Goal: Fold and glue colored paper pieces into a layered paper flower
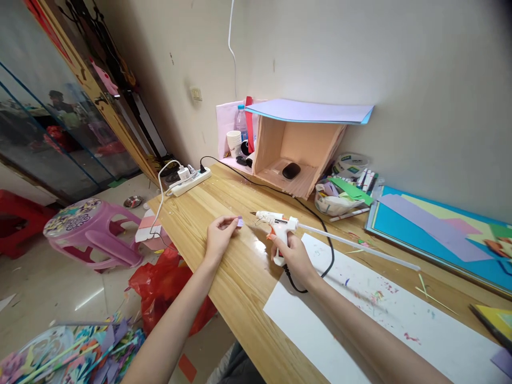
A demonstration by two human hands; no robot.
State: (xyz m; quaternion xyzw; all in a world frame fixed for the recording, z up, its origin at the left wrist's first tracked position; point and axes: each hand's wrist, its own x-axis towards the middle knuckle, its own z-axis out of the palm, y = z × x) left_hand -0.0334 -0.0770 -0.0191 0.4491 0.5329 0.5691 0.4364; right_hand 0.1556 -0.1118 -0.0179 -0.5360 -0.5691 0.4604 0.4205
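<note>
My right hand [294, 256] is wrapped round the handle of a white hot glue gun [282, 226], its nozzle pointing left. A long clear glue stick [360, 246] sticks out of the gun's back end, and its black cord loops over the table. To the left, my left hand [221, 236] pinches a small purple piece of paper [240, 222] between thumb and fingertips, just above the wooden tabletop [240, 282]. A short gap separates the nozzle from the purple paper. Beneath my right forearm lies a white sheet [360, 314] with coloured specks.
Behind stands an open cardboard box [300, 141] with a black mouse [291, 170] inside. Left of it are paper cups [234, 143] and a power strip [188, 183]. A tub of scraps [338, 200] and coloured sheets [432, 224] lie right. A pink stool [96, 234] stands on the floor.
</note>
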